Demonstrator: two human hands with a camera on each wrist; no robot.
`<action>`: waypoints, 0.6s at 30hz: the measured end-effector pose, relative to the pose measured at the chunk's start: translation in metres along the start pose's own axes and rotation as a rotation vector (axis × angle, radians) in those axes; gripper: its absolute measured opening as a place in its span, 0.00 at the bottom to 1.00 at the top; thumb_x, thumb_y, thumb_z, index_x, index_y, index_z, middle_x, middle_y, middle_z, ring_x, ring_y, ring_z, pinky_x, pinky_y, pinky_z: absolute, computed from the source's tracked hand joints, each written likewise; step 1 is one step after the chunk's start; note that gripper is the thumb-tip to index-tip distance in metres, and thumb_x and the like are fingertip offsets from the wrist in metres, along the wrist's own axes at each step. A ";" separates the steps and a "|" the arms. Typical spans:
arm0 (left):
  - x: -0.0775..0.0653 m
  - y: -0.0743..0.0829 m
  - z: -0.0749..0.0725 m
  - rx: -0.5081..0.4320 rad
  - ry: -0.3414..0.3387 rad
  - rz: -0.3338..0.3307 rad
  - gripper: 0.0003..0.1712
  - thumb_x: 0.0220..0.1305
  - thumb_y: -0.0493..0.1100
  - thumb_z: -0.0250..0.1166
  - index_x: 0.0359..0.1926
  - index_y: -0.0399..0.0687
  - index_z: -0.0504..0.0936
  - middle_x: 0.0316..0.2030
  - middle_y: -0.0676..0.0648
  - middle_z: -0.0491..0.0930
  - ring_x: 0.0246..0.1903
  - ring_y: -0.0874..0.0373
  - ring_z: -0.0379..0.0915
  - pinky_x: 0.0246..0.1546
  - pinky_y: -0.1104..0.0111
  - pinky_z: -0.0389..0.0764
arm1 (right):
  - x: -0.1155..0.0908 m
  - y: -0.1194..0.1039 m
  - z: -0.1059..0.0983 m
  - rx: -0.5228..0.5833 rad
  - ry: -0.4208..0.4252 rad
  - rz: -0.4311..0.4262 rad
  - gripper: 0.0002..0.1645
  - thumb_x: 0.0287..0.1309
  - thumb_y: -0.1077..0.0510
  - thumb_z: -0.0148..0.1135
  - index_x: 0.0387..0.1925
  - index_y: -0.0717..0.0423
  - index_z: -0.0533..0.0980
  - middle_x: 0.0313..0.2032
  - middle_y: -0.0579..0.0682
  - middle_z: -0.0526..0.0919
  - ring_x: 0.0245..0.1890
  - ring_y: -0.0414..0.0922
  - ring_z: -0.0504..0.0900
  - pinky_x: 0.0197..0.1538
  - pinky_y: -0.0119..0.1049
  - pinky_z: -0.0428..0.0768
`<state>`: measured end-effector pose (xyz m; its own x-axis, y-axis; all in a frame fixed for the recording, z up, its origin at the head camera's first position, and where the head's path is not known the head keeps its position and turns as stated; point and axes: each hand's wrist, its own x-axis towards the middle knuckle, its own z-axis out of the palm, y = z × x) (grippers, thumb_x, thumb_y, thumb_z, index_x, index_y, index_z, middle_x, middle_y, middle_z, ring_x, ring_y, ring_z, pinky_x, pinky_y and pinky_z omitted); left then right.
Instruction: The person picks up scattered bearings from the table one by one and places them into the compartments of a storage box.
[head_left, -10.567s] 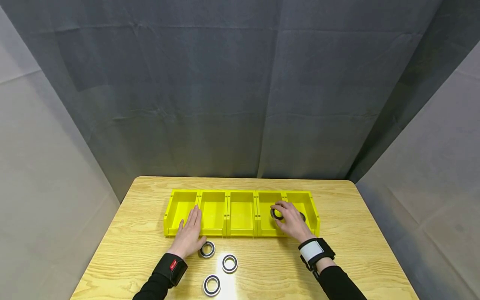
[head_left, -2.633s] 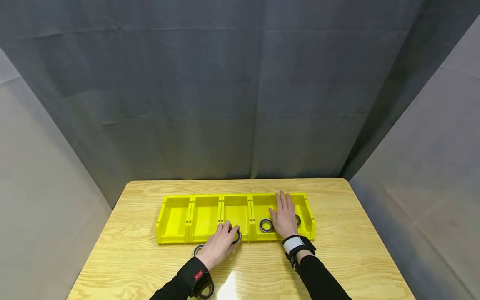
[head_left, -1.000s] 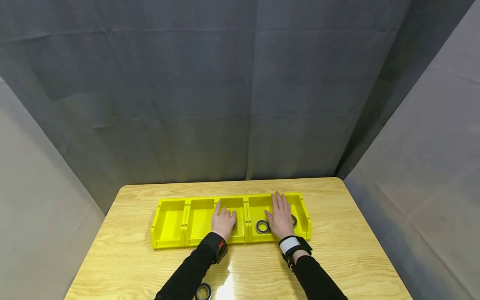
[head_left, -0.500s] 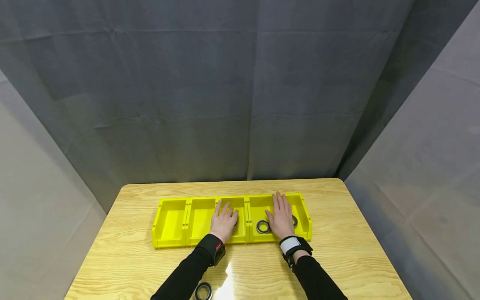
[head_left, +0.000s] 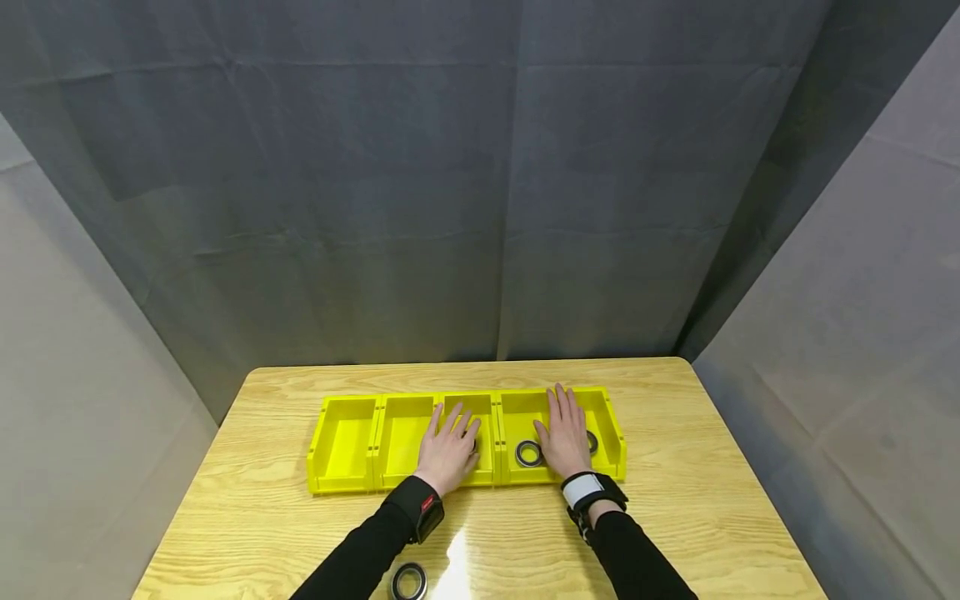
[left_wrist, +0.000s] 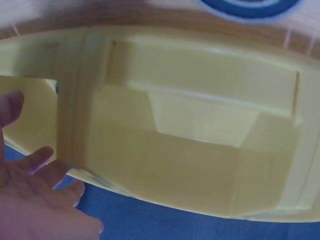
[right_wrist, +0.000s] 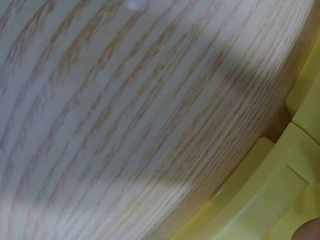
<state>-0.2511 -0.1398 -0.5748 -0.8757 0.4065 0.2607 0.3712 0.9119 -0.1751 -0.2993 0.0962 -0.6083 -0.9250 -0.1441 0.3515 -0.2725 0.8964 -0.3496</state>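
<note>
My left hand (head_left: 447,454) hangs over the third compartment of the yellow bin row (head_left: 341,483), its fingers spread and straight. A bearing (head_left: 475,447) shows in part beside that hand's thumb side, low in the compartment; the rest is hidden. My right hand (head_left: 566,437) rests with extended fingers over the divider between the fourth and fifth compartments. One bearing (head_left: 528,453) lies flat in the fourth compartment, left of this hand. Another bearing (head_left: 592,442) in the fifth is partly covered by it. In the right wrist view only a fingertip (right_wrist: 307,231) appears.
A loose bearing (head_left: 408,582) lies on the wooden table (head_left: 675,517) near the front, beside the left sleeve. Close to the bin's front, the left wrist view shows part of a dark ring (left_wrist: 250,7). Grey curtains (head_left: 375,208) stand behind the table.
The bearing my left hand held 2.6 s ago is now in the third compartment, and the curled fingers have spread. My right hand has stayed put since then; earlier it held a bearing over the fourth.
</note>
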 end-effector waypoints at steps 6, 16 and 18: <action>-0.010 0.007 0.001 -0.101 -0.061 -0.017 0.32 0.65 0.56 0.67 0.67 0.52 0.75 0.68 0.46 0.74 0.73 0.49 0.64 0.76 0.50 0.60 | 0.000 0.001 0.000 -0.012 -0.015 -0.003 0.39 0.68 0.54 0.62 0.73 0.65 0.60 0.75 0.65 0.59 0.76 0.65 0.57 0.74 0.64 0.61; -0.024 0.009 -0.012 -0.182 -0.094 0.023 0.32 0.69 0.55 0.63 0.69 0.50 0.73 0.71 0.45 0.71 0.74 0.48 0.61 0.76 0.50 0.59 | 0.000 0.001 0.000 -0.008 -0.011 -0.002 0.38 0.68 0.54 0.62 0.72 0.65 0.61 0.75 0.65 0.59 0.76 0.65 0.57 0.74 0.64 0.62; -0.028 0.009 -0.014 -0.185 -0.097 0.043 0.32 0.69 0.55 0.63 0.69 0.50 0.73 0.71 0.44 0.71 0.74 0.48 0.62 0.76 0.51 0.61 | 0.000 0.002 0.001 -0.008 -0.004 -0.004 0.38 0.68 0.54 0.62 0.72 0.65 0.61 0.75 0.65 0.59 0.76 0.65 0.57 0.74 0.64 0.62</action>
<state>-0.2191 -0.1423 -0.5699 -0.8802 0.4457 0.1630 0.4510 0.8925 -0.0047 -0.2999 0.0973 -0.6099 -0.9249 -0.1499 0.3494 -0.2746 0.8990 -0.3412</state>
